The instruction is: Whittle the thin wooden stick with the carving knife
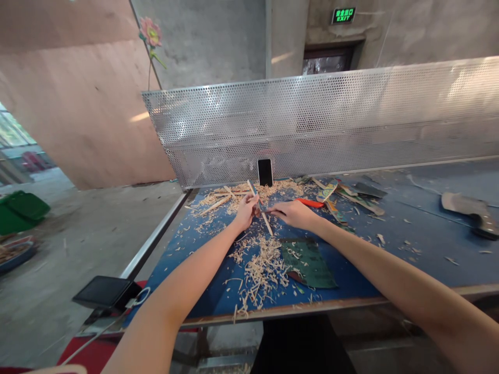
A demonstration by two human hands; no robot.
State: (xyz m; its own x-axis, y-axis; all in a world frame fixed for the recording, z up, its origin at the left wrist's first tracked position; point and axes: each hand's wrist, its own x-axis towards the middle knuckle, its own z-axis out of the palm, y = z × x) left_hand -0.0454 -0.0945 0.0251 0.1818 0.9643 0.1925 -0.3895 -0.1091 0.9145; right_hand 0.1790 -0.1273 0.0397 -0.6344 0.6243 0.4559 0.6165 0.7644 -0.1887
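Left hand [246, 212]: grips wood stick [267, 224]
Right hand [293, 213]: grips thin tool [267, 211]
Phone [265, 172]: 12 o'clock from the wood stick
Curl pile [265, 265]: 6 o'clock from it

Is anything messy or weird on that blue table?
Yes, it's messy: pale curly shavings are scattered across the blue table, with a pile near the front edge and more around the phone. Some lie on the dark green piece too. Loose curls make it look untidy.
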